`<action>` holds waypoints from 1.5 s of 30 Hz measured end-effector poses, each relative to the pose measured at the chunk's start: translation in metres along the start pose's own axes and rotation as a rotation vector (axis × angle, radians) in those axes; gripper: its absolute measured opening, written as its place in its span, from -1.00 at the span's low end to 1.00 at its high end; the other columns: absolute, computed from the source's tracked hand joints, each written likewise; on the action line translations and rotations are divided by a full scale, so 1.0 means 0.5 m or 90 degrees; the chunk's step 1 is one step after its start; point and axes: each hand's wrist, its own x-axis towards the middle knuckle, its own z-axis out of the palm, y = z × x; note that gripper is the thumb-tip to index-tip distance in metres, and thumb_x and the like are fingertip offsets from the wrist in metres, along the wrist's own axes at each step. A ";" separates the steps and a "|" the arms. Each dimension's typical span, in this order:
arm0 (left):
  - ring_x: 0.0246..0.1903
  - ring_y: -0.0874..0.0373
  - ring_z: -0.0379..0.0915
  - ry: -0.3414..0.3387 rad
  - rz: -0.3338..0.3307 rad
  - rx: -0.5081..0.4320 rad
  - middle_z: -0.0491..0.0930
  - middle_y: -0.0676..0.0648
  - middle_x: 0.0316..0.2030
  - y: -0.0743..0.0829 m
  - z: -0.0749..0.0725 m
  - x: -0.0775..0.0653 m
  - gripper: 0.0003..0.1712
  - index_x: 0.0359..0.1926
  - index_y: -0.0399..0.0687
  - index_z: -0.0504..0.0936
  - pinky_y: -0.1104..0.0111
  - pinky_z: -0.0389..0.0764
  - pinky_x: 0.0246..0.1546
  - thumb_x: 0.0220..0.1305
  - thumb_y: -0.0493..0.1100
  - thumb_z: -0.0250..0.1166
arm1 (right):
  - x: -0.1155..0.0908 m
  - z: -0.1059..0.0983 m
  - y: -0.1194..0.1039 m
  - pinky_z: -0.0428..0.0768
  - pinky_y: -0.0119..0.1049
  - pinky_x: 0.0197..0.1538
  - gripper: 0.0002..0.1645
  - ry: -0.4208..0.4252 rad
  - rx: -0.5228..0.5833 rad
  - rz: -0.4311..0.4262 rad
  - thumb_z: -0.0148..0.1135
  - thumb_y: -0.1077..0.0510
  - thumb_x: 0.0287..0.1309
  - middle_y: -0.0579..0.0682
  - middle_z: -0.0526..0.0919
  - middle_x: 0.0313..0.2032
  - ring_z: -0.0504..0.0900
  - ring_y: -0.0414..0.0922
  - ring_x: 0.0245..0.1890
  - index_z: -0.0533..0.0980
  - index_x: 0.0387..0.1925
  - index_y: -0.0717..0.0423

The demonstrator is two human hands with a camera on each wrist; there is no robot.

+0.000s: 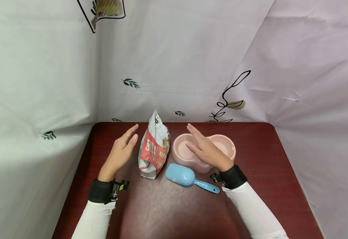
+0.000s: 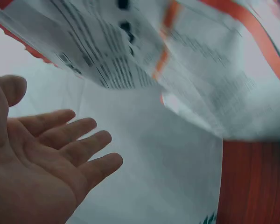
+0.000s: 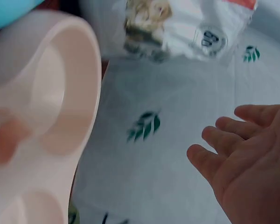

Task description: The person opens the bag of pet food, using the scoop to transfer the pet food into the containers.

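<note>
A white and orange-red bag of kitten food (image 1: pixel 154 149) stands on the table between the hands. My left hand (image 1: pixel 121 151) hovers to its left, fingers straight and holding nothing; the left wrist view shows the bag's printed side (image 2: pixel 130 42) beyond the open palm (image 2: pixel 42 163). My right hand (image 1: pixel 208 151) is over the pink double pet bowl (image 1: pixel 178 157), fingers extended, hiding part of it. In the right wrist view that palm (image 3: pixel 252 158) is bare, apart from the bowl (image 3: pixel 79 116). A blue scoop (image 1: pixel 181 175) lies in front of the bowl, its handle pointing right.
The dark red table (image 1: pixel 260 159) has its back edge against a white cloth backdrop (image 1: pixel 168 59) printed with leaves. More cloth hangs on the left and right sides. A black strap with a small camera sits on each wrist.
</note>
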 end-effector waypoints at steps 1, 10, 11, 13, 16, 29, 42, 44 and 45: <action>0.52 -0.10 0.20 -0.004 -0.008 -0.024 0.32 -0.15 0.51 0.005 0.001 0.005 -0.40 0.57 -0.04 0.28 -0.13 0.26 0.45 0.65 0.03 -0.01 | 0.008 0.004 -0.005 0.17 0.08 0.56 -0.15 -0.004 0.010 0.000 0.02 -0.11 0.58 0.03 -0.05 0.66 -0.01 -0.05 0.64 -0.04 0.66 0.05; 0.51 -0.10 0.21 -0.019 -0.031 -0.149 0.38 -0.24 0.46 0.029 0.018 0.053 -0.45 0.49 -0.26 0.37 -0.09 0.24 0.48 0.66 -0.07 -0.01 | 0.065 0.053 -0.052 0.17 0.07 0.56 -0.21 -0.012 0.097 -0.006 0.03 -0.02 0.58 0.00 -0.01 0.65 0.03 -0.04 0.63 0.01 0.65 0.06; 0.51 -0.10 0.21 -0.022 -0.038 -0.158 0.38 -0.24 0.46 0.032 0.021 0.057 -0.45 0.49 -0.25 0.37 -0.08 0.24 0.48 0.65 -0.06 -0.01 | 0.070 0.058 -0.057 0.19 0.07 0.56 -0.21 -0.012 0.109 -0.011 0.04 0.01 0.58 0.03 0.00 0.65 0.04 -0.02 0.63 0.02 0.64 0.10; 0.49 -0.10 0.24 -0.028 -0.050 -0.164 0.39 -0.24 0.45 0.038 0.024 0.064 -0.44 0.49 -0.24 0.37 -0.08 0.27 0.47 0.65 -0.04 0.00 | 0.081 0.069 -0.066 0.21 0.06 0.55 -0.22 -0.015 0.137 -0.015 0.04 0.06 0.58 0.06 -0.01 0.65 0.04 -0.02 0.63 0.02 0.63 0.14; 0.44 -0.10 0.33 -0.026 -0.063 -0.155 0.44 -0.25 0.41 0.044 0.027 0.075 -0.45 0.46 -0.22 0.41 -0.06 0.35 0.42 0.64 -0.03 0.02 | 0.098 0.084 -0.076 0.20 0.03 0.55 -0.22 -0.016 0.200 -0.007 0.01 0.07 0.59 0.00 -0.06 0.66 -0.02 -0.08 0.64 -0.01 0.64 0.12; 0.10 -0.10 0.64 -0.002 -0.106 -0.045 0.69 -0.24 0.13 0.071 0.029 0.117 -0.50 0.29 -0.19 0.62 0.01 0.64 0.08 0.53 0.02 0.17 | 0.159 0.116 -0.094 0.22 -0.09 0.56 -0.32 0.024 0.307 0.030 0.00 0.08 0.60 -0.07 0.05 0.64 0.05 -0.17 0.62 0.13 0.61 0.12; -0.14 -0.08 0.69 0.022 -0.088 0.038 0.75 -0.19 -0.11 0.076 0.024 0.160 -0.68 0.01 -0.18 0.74 0.07 0.66 -0.11 0.45 -0.07 0.24 | 0.205 0.123 -0.109 0.58 -0.07 0.28 -0.45 0.070 0.262 0.069 0.03 0.14 0.56 0.07 0.40 0.42 0.55 0.02 0.32 0.36 0.49 0.06; -0.20 -0.06 0.68 0.031 -0.088 0.051 0.76 -0.18 -0.16 0.074 0.024 0.164 -0.70 -0.04 -0.17 0.75 0.12 0.63 -0.16 0.44 -0.08 0.23 | 0.210 0.123 -0.111 0.60 -0.06 0.24 -0.45 0.071 0.267 0.077 0.02 0.14 0.56 0.08 0.42 0.39 0.58 0.01 0.28 0.36 0.49 0.05; -0.23 -0.05 0.67 0.035 -0.086 0.057 0.76 -0.18 -0.18 0.073 0.023 0.166 -0.71 -0.06 -0.17 0.76 0.15 0.62 -0.18 0.43 -0.09 0.23 | 0.213 0.124 -0.112 0.60 -0.05 0.23 -0.45 0.073 0.270 0.080 0.01 0.14 0.56 0.08 0.43 0.38 0.59 0.00 0.27 0.37 0.49 0.05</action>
